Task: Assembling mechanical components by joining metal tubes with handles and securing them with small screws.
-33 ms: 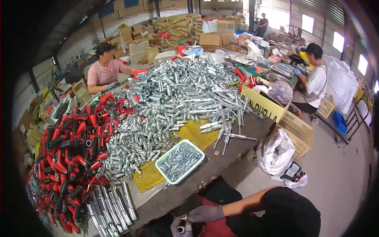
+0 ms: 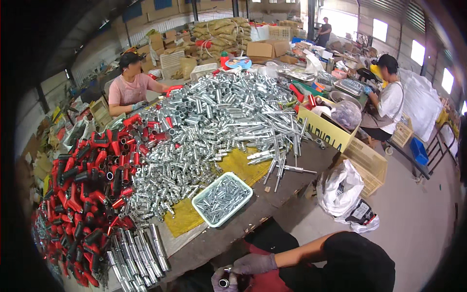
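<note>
Left hand [image 2: 217, 278] closed on metal tube [image 2: 223, 283], right hand [image 2: 255, 264] alongside

Both hands gloved in grey, low in view, just off the near edge of the bench [image 2: 316, 155]. Left is curled around the tube, its round open end facing the camera. Right is bent over from the right side, fingertips beside the left at a small shiny bit near the tube. Can't tell whether that bit is part of the tube or separate, or how tightly the right fingers are closed.

Bench: big heap of chrome parts [image 2: 228, 104] across the middle. Red-and-black handles [image 2: 73, 194] piled on the left, long metal rods [image 2: 138, 260] bunched at the near left. Pale green tray [image 2: 235, 210] of small metal pins [image 2: 223, 198] sits near the front edge, partly on yellow cloth [image 2: 182, 218].

Around it: 1 co-worker in a pink top [image 2: 129, 92] at the far left side of the bench, 1 in a white top [image 2: 391, 100] on the right. Yellow box [image 2: 318, 130] and beige crate [image 2: 372, 168] right of the heap, white bag [image 2: 340, 187] on the floor.
</note>
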Tool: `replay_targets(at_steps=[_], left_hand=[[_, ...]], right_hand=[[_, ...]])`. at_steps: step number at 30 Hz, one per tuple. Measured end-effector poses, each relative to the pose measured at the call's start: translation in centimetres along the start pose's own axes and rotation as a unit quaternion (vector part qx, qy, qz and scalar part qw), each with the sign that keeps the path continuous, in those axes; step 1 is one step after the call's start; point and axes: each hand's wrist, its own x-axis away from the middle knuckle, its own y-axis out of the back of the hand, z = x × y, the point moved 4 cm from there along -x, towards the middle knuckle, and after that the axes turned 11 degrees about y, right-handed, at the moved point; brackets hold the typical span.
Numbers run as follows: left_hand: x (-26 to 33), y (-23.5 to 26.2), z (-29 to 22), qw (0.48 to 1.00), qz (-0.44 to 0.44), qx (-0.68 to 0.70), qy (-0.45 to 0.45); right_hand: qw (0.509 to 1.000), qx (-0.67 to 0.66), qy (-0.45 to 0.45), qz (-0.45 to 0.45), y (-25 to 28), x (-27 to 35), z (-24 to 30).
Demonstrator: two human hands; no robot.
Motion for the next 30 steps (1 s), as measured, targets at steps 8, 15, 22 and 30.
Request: replay_targets(at_steps=[8, 15, 22, 30], left_hand=[[0.1, -1.1, 1.3, 0.973, 0.031, 0.140, 0.180], [0.0, -0.7, 4.6, 0.637, -0.056, 0.665, 0.385], [1.1, -2.8, 9.8, 0.636, -0.016, 0.680, 0.365], [0.9, -0.5, 9.8, 0.592, -0.079, 0.700, 0.391]], right_hand=[[0.993, -0.094, -0.075, 0.014, -2.1, 1.6, -4.8], [0.965, 0.146, -0.135, 0.168, 0.9, -1.1, 0.8], [0.922, 0.178, -0.207, 0.273, -1.2, -2.5, 0.0], [0.994, 0.070, -0.013, 0.088, 1.5, -5.0, 3.5]])
